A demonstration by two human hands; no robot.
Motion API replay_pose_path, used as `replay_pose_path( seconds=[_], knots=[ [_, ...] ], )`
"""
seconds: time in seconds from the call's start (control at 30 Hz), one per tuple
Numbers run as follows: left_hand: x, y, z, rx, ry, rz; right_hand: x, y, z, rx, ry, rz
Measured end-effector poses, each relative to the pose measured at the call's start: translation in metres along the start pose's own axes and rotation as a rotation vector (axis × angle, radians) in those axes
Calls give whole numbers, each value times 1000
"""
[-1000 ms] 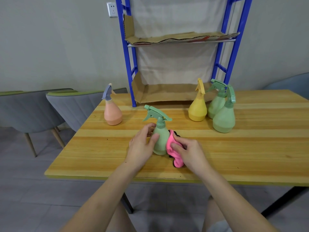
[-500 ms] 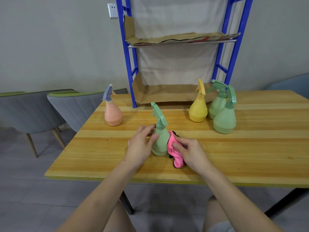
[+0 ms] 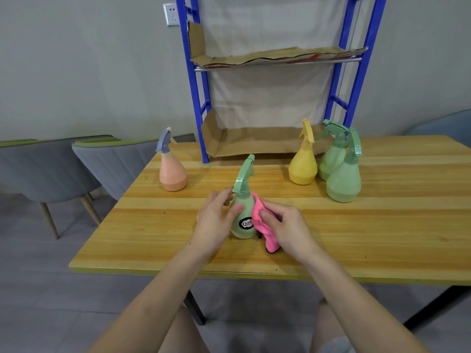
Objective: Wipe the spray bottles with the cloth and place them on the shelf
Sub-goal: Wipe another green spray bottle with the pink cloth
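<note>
A pale green spray bottle (image 3: 243, 215) stands upright near the front of the wooden table (image 3: 382, 238), its black round label facing me and its nozzle pointing away. My left hand (image 3: 216, 220) grips its left side, thumb on the front. My right hand (image 3: 285, 228) holds a pink cloth (image 3: 262, 229) pressed against the bottle's right side. Further back stand an orange bottle (image 3: 173, 171) with a blue trigger, a yellow bottle (image 3: 303, 161) and two green bottles (image 3: 344, 177). The blue shelf (image 3: 196, 98) rises behind, its boards lined with cardboard (image 3: 265, 142).
Two grey chairs (image 3: 109, 164) stand to the left of the table. A white wall socket (image 3: 171, 14) sits above the shelf's left post. A blue-grey chair back (image 3: 448, 123) shows at the far right. The table's front edge lies just under my forearms.
The green bottle has turned in my left hand: its nozzle swung from pointing left to pointing away, and the black label now faces me. The cloth stays against its right side.
</note>
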State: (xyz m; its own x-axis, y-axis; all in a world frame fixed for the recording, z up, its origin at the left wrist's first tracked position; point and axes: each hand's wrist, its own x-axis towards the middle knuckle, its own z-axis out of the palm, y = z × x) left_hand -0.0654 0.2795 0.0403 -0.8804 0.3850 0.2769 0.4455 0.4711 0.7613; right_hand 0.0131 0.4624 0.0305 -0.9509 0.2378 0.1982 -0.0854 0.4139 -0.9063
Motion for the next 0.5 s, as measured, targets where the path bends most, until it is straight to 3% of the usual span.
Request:
replay_pose_path(
  seconds=[0.17,0.5],
  knots=[
    [3,1,-2,52,0,20,1,8,-1,-107,-5,33],
    [-2,13,-9,-19,-24,-33,7,-11,9,56,24,-53]
  ],
)
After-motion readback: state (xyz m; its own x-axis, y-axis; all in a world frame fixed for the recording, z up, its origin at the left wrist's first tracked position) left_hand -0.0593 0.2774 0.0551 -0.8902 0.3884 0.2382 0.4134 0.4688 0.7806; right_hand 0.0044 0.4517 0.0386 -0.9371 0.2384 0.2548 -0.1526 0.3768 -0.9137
